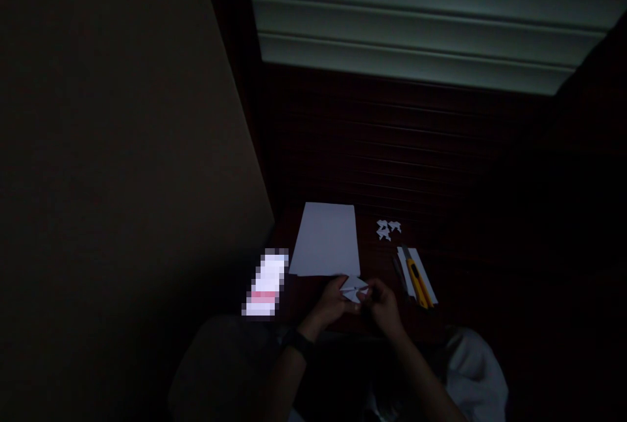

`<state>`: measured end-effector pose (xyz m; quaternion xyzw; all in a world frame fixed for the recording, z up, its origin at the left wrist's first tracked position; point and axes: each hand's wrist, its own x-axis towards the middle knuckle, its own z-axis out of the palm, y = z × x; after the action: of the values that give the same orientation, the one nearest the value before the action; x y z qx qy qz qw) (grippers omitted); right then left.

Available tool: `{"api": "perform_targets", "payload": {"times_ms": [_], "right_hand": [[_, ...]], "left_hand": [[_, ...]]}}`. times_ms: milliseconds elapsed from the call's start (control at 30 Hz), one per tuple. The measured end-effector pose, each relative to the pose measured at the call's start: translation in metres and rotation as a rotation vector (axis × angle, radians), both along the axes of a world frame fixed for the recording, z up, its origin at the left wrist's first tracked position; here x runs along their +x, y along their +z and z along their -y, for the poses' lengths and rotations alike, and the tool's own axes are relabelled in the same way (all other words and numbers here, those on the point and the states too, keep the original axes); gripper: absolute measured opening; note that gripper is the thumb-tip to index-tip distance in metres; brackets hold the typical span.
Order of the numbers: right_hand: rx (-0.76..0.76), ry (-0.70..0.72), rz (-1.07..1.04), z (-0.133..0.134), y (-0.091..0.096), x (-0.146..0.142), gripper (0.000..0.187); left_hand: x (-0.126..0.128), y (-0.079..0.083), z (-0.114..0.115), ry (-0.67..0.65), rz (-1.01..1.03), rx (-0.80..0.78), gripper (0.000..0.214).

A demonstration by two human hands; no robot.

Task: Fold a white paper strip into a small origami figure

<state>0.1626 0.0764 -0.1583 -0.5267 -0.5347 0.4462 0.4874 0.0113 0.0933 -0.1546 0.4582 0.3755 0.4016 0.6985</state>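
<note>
A small piece of folded white paper (353,287) is held between my two hands, close to the front edge of the dark table. My left hand (333,301) grips its left side, with the thumb and fingers closed around it. At the right corner of the paper, my right hand (382,304) pinches with its fingertips. Just beyond my hands lies white paper (328,239), flat on the table. Several small folded paper figures (383,232) sit together farther back on the right.
A yellow utility knife (418,283) lies on a white paper strip (425,272) to the right, beside a dark slender item (400,273). A lit, blurred screen (267,283) is at the left. Behind the table rises a slatted wall (343,128); a plain wall (122,115) stands left.
</note>
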Motion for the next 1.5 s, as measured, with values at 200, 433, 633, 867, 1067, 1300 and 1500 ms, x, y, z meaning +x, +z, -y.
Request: {"api": "perform_targets", "payload": {"times_ms": [200, 433, 633, 867, 1067, 1300, 1500], "right_hand": [[0.046, 0.04, 0.018, -0.001, 0.006, 0.003, 0.02], [-0.017, -0.035, 0.029, -0.005, -0.004, 0.005, 0.024], [-0.064, 0.028, -0.129, -0.005, 0.0, 0.003, 0.03], [-0.136, 0.012, -0.106, -0.007, 0.002, 0.004, 0.033], [-0.134, 0.14, -0.15, -0.009, 0.004, 0.009, 0.033], [-0.148, 0.144, -0.158, -0.014, 0.002, 0.007, 0.034], [-0.08, 0.127, -0.123, -0.009, 0.002, 0.008, 0.033]], "left_hand": [[-0.003, -0.002, -0.001, 0.005, -0.044, 0.015, 0.052], [0.0, -0.006, -0.002, 0.021, -0.092, -0.045, 0.061], [-0.002, 0.001, -0.002, -0.04, -0.105, -0.005, 0.054], [0.001, -0.003, -0.001, -0.035, -0.125, -0.025, 0.06], [-0.001, -0.003, -0.003, -0.047, -0.147, 0.049, 0.057], [0.001, -0.005, -0.002, -0.094, -0.114, 0.039, 0.061], [0.0, -0.005, -0.002, -0.072, -0.152, 0.044, 0.06]]}}
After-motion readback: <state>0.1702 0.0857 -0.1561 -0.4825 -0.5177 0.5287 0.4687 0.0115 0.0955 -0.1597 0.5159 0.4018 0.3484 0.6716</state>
